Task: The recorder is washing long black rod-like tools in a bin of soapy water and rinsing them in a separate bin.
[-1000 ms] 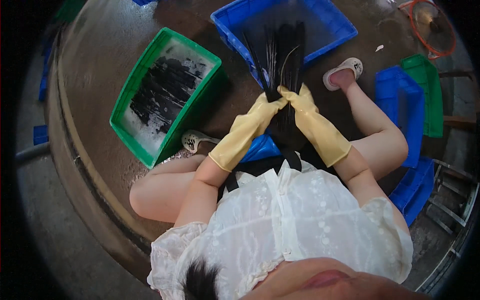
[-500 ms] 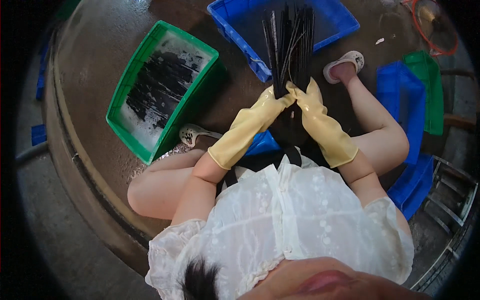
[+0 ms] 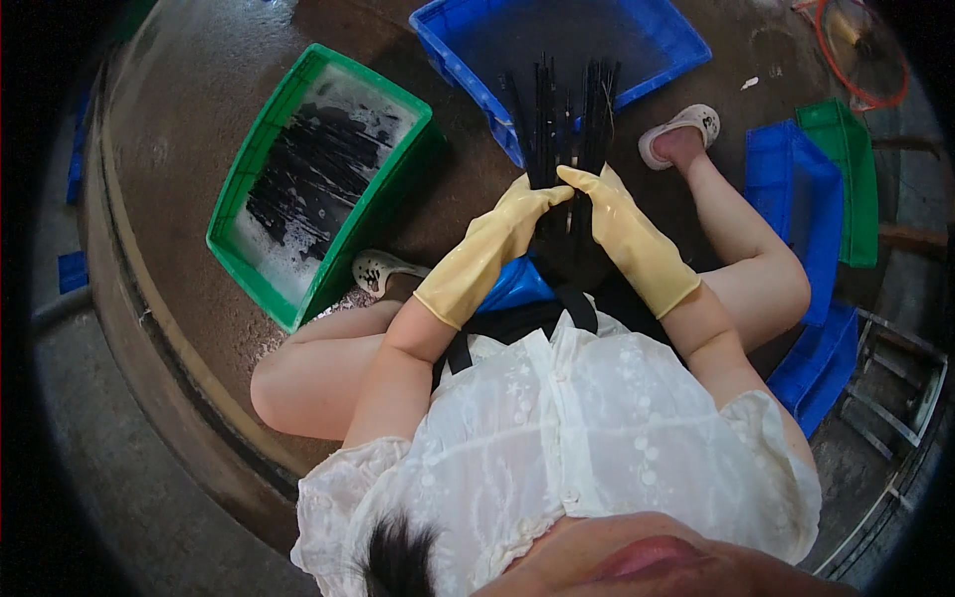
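The fingers of the left hand (image 3: 529, 204) are curled tight around a bundle of thin black sticks (image 3: 562, 119). The fingers of the right hand (image 3: 595, 197) are curled around the same bundle, just beside the left hand, and the two hands touch. Both hands wear long yellow rubber gloves. The sticks stand up out of the two fists and fan apart a little at their tips.

The tips of the bundle reach over the near rim of a big blue tub (image 3: 468, 65), which sits on the wet brown floor (image 3: 199, 119) just past the hands. To the left of the bundle sits a green tub (image 3: 261, 164) with soapy water and more black sticks lying in it. Below the bundle, between the knees, a small blue thing (image 3: 517, 287) peeks out. To the right of the bundle a foot in a pale sandal (image 3: 676, 134) rests on the floor. Farther right of the bundle lie more blue tubs (image 3: 791, 199) and one more green one (image 3: 846, 169). Another pale sandal (image 3: 383, 271) is near the green tub with the water
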`<state>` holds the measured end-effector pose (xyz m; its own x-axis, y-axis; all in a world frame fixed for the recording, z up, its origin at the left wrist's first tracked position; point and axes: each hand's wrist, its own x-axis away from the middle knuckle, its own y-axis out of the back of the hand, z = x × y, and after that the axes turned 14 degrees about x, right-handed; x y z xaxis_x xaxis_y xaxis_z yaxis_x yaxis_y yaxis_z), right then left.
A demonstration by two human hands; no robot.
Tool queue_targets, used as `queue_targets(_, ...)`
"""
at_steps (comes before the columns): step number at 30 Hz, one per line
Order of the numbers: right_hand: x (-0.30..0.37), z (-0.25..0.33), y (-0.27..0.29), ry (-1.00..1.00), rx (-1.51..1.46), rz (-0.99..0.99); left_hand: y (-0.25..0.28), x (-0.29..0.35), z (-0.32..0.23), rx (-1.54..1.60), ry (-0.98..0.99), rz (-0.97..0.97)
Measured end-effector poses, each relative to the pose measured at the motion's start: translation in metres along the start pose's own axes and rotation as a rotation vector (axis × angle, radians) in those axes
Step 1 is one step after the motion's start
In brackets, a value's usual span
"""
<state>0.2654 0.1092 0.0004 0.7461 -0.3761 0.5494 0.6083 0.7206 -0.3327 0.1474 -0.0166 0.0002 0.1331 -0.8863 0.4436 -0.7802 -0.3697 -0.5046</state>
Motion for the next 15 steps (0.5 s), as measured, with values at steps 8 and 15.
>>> queue_targets(8, -0.007, 0.025, -0.013, -0.163, 0.095, 0.076, -0.001, -0.011, -0.006, 0.25, 0.151, -0.312)
queue_targets(15, -0.045, 0.091, -0.02, -0.027, 0.03, 0.342, 0.01, -0.026, -0.079, 0.321, -0.053, -0.228)
